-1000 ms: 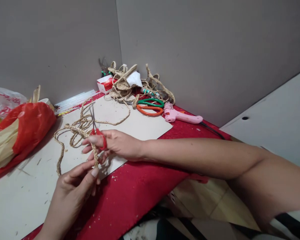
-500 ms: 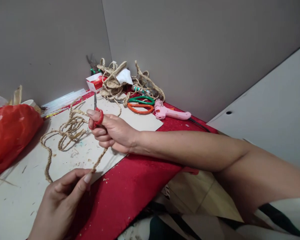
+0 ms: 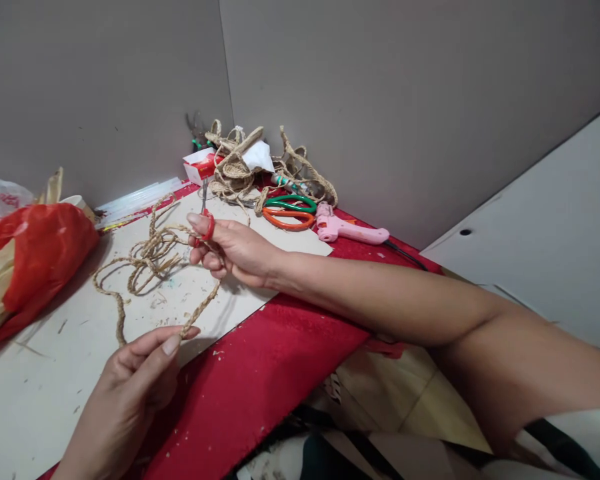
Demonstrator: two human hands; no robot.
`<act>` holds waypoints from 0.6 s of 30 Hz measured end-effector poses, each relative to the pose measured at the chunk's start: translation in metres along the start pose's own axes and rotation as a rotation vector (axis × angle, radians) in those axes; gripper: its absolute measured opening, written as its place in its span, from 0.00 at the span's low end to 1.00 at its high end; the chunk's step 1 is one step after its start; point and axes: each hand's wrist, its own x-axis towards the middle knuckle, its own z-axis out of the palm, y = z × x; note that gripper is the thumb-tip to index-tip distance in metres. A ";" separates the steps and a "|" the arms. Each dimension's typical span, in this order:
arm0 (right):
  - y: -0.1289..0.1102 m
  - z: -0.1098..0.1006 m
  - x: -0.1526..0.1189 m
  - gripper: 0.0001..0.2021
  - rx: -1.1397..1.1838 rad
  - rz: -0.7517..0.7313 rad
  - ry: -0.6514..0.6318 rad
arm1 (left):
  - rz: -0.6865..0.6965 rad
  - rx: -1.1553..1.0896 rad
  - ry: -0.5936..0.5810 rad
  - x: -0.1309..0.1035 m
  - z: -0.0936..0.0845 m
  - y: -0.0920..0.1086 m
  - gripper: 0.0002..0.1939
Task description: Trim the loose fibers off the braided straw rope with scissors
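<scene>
Between thumb and forefinger, my left hand (image 3: 130,393) pinches a braided straw rope (image 3: 203,310) at the lower left. The rope runs up from there to my right hand (image 3: 230,247), passing beneath its fingers. Small red-handled scissors (image 3: 209,225) sit in my right hand, thumb through one loop, blades pointing away toward the back. Whether those blades are parted is hard to make out. Beyond my left hand, more of the braid lies in a loose tangle (image 3: 155,253) on the white board (image 3: 40,393).
A red plastic bag (image 3: 55,247) with pale straw stands at left. At the back lie a heap of braided cord (image 3: 230,177), a red-and-white box (image 3: 200,167), scissors with green and orange handles (image 3: 290,223) and a pink glue gun (image 3: 353,230). Red cloth (image 3: 240,380) covers the table edge.
The view has shifted slightly. My right hand's lower fingers have loosened a little around the rope and scissors. My left hand still pinches the braid, its forefinger now stretched further along underneath.
</scene>
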 end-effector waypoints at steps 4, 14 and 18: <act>-0.009 -0.018 0.010 0.16 -0.138 -0.169 0.274 | 0.031 -0.121 0.066 0.001 -0.003 0.006 0.17; -0.004 0.000 -0.035 0.15 -0.993 -0.549 -0.281 | 0.143 -0.250 0.135 0.005 -0.011 0.017 0.13; 0.009 0.005 -0.046 0.14 -1.607 -0.646 -0.357 | 0.147 -0.239 0.183 0.012 -0.019 0.010 0.20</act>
